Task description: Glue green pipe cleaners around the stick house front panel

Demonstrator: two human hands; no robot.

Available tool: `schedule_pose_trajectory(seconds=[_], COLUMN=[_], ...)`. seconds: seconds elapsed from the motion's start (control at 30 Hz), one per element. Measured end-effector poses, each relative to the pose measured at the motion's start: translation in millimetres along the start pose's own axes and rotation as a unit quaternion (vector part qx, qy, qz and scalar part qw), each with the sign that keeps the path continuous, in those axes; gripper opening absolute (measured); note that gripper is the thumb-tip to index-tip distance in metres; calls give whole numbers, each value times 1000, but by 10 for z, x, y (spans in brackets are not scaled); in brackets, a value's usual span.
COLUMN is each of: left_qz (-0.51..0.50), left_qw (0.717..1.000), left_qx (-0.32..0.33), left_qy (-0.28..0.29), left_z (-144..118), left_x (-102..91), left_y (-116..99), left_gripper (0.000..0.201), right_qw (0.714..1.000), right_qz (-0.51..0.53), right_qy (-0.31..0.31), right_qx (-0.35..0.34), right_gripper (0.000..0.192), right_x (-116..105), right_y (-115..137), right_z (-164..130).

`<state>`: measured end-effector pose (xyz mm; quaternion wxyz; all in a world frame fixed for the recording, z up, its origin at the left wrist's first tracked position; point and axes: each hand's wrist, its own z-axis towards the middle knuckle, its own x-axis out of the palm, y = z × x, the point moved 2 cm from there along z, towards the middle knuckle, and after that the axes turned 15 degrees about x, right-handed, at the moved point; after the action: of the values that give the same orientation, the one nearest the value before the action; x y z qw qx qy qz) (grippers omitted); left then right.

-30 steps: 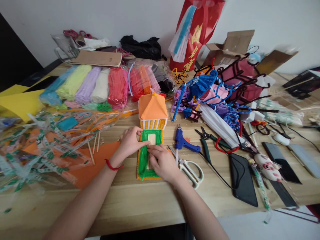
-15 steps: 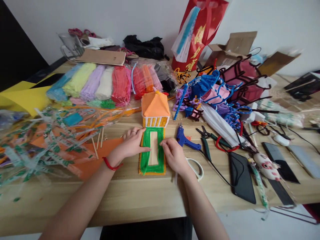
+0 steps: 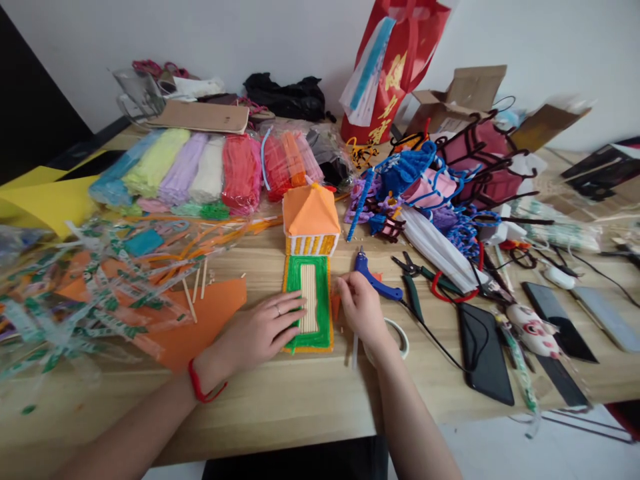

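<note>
A green panel (image 3: 324,320) with a yellow-orange border lies flat on the table before me. A strip of pale wooden sticks (image 3: 309,293) runs down its middle. At its far end stands a small model house (image 3: 311,223) with an orange pyramid roof and white-and-yellow striped walls. My left hand (image 3: 260,327) is open, fingers stretched over the panel's left side and reaching the sticks. My right hand (image 3: 361,307) is closed, thumb and fingertips together just right of the panel; whatever they hold is hidden. Beside those fingertips shows a small orange piece (image 3: 335,300).
Right of my right hand are a blue glue gun (image 3: 375,280), pliers (image 3: 411,280), white-handled scissors (image 3: 403,337) and a black phone (image 3: 483,353). Pipe-cleaner bundles (image 3: 200,167) lie at the back. Plastic wrappers (image 3: 75,307) and orange sheet (image 3: 220,310) are on the left.
My left hand has moved from the panel's far left corner toward me, onto its near left side. My right hand has shifted slightly right, off the panel's edge.
</note>
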<state>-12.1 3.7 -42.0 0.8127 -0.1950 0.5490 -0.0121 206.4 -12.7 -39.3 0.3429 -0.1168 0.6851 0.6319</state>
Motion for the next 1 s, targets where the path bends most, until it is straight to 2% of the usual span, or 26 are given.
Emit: schedule_pose_trajectory(seconds=[0.1,0.17,0.23,0.3,0.37,0.43,0.5,0.7,0.83,0.93,1.0], left_qz=[3,16,26,36,52,69,75,54,47,33,23], left_qw=[1000,999,998,997,996,993,990,983,979,975,974], left_qx=[16,27,46,63,75,89,105,151,185,201,204], left_qy=[23,27,27,20,2,-24,-50,-94,-77,-89,-92], left_z=[-12,-19,-30,-47,-63,-72,-77,-109,-138,-149,-148], left_x=[-16,-20,-21,-24,-27,-26,-17,9,5,-1,-1], left_y=[-36,-37,-36,-36,-39,-47,-51,-12,27,38,33], left_gripper=[46,65,84,89,74,50,35,28,30,28,27], right_qw=[995,986,981,979,972,963,959,966,977,977,976], right_qz=[-43,-78,-118,-166,-217,-255,-272,-242,-160,-101,-61], right_qy=[-85,-148,-150,-116,-90,-84,-82,-80,-140,-190,-208], right_qx=[-28,-22,-20,-20,-15,0,18,40,21,1,21], right_gripper=[16,23,33,41,46,47,47,42,40,38,31], right_x=[-204,-348,-427,-431,-392,-349,-324,-351,-422,-464,-472], right_y=[-124,-255,-379,-464,-504,-511,-507,-507,-446,-368,-338], right_z=[73,122,162,189,201,205,203,197,191,172,160])
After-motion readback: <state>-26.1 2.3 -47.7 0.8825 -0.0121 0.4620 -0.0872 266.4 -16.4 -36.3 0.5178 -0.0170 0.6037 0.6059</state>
